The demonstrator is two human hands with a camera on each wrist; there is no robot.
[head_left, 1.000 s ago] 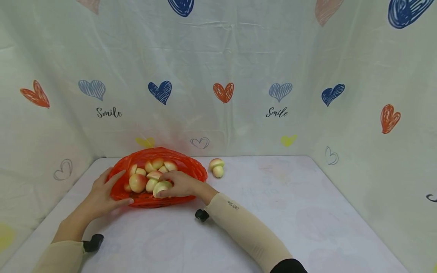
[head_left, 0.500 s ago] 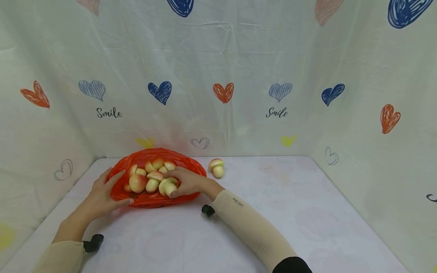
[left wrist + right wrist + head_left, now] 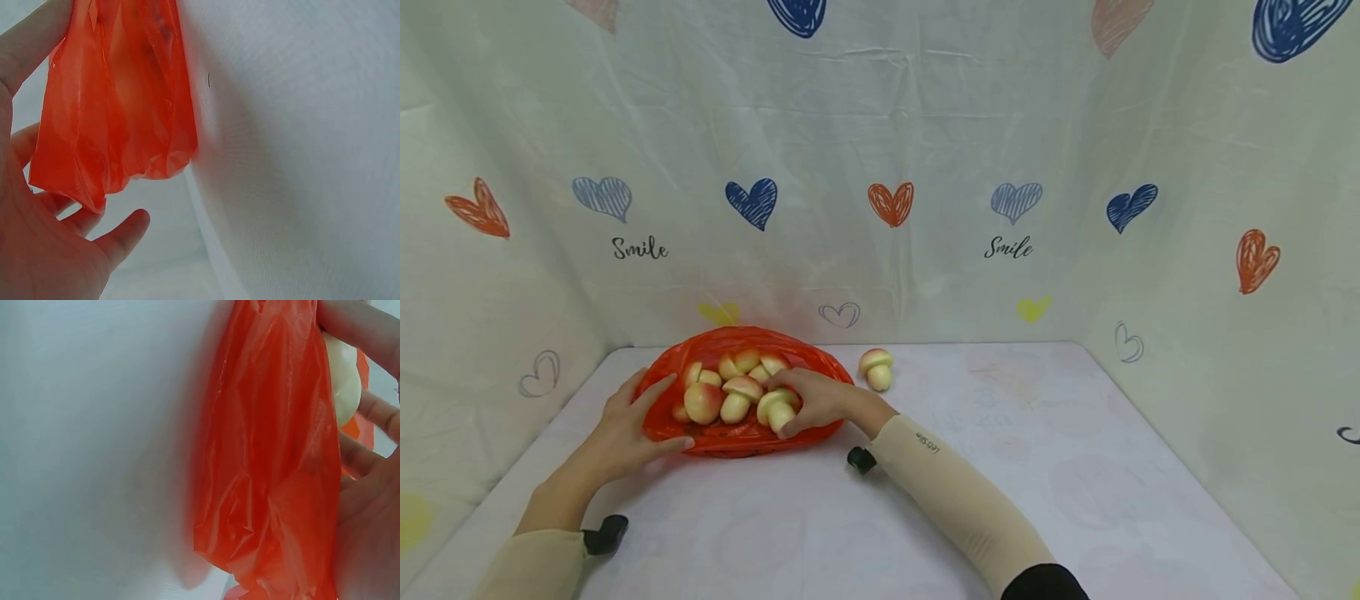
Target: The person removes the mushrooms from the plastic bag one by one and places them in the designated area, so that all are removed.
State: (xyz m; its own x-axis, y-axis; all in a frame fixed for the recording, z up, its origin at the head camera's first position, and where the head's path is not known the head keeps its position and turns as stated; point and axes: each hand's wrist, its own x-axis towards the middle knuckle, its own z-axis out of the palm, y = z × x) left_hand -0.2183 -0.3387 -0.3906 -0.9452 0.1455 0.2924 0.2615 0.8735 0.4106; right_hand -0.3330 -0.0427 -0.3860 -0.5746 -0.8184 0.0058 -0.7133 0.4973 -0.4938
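Presently, the right hand (image 3: 811, 400) pinched a mushroom (image 3: 779, 407) inside the red bag (image 3: 741, 447), toward its right side; the left hand (image 3: 631, 425), fingers spread, lay against the bag's left side; for good control, the mouth probably needed steadying, the plastic keeping clear of the pinch; "Smile" (image 3: 640, 247) stood twice on the backdrop (image 3: 951, 275); small lettering (image 3: 927, 442) on the right sleeve (image 3: 958, 504) was not surely legible.

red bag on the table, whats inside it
The red bag holds several mushroom-shaped pieces, reddish and pale; the right hand grips one at the bag's right side. Whatever lies beneath the pieces or behind that hand is covered and cannot be seen.
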